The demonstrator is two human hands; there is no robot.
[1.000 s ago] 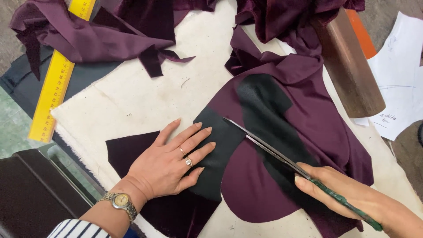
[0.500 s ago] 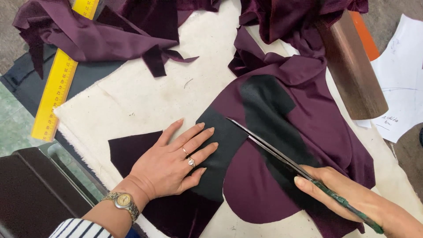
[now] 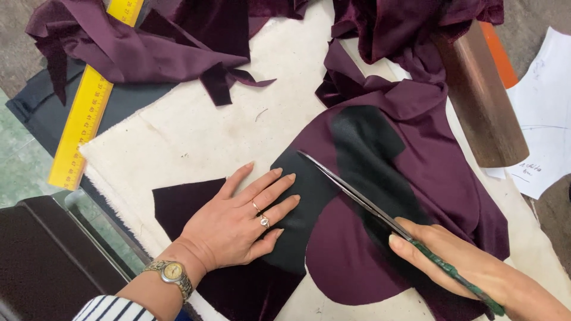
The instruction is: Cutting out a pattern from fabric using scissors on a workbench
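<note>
My left hand (image 3: 238,223) lies flat, fingers spread, on a dark pattern piece (image 3: 303,202) and the maroon velvet fabric (image 3: 416,178) under it. It wears a ring and a wristwatch. My right hand (image 3: 452,258) grips long scissors (image 3: 357,193) with green handles. Their blades run up and left along the edge of the dark piece, the tip near my left fingertips. The fabric rests on a cream cloth pad (image 3: 178,137).
Crumpled maroon fabric (image 3: 148,47) lies at the top left over a yellow ruler (image 3: 89,113). A brown cardboard roll (image 3: 482,107) sits at the right beside white paper patterns (image 3: 547,119). A dark case (image 3: 41,255) is at the lower left.
The view has shifted slightly. The scissors and my right hand have edged a little forward along the dark piece; my left hand stays pressed flat.
</note>
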